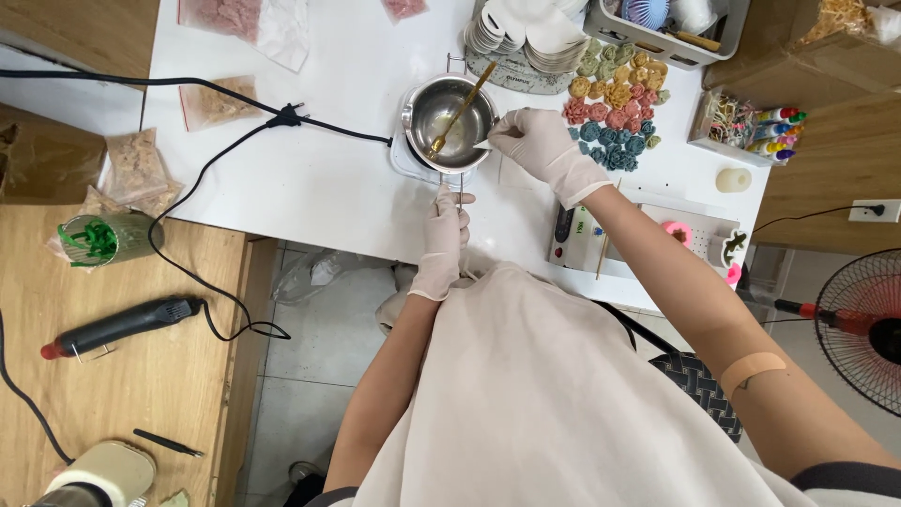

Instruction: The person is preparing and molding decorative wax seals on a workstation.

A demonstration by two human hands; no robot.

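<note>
A small steel pot (449, 120) sits on a white hot plate (405, 158) on the white table, with a brass spoon (462, 108) leaning in it. My left hand (444, 237), in a white glove, grips the pot's wire handle (459, 184) at the near side. My right hand (540, 143), also gloved, pinches a small white piece (483, 145) at the pot's right rim. Just right of that hand lies a cluster of small coloured flower shapes (615, 105) in orange, pink and teal.
A black power cord (282, 119) runs left from the hot plate. Stacked white petals (521, 33), a grey bin (657, 23), markers (774, 131), a white candle (733, 178) and a small scale (577, 230) crowd the right. A heat gun (122, 324) lies on the wooden bench. A fan (868, 324) stands right.
</note>
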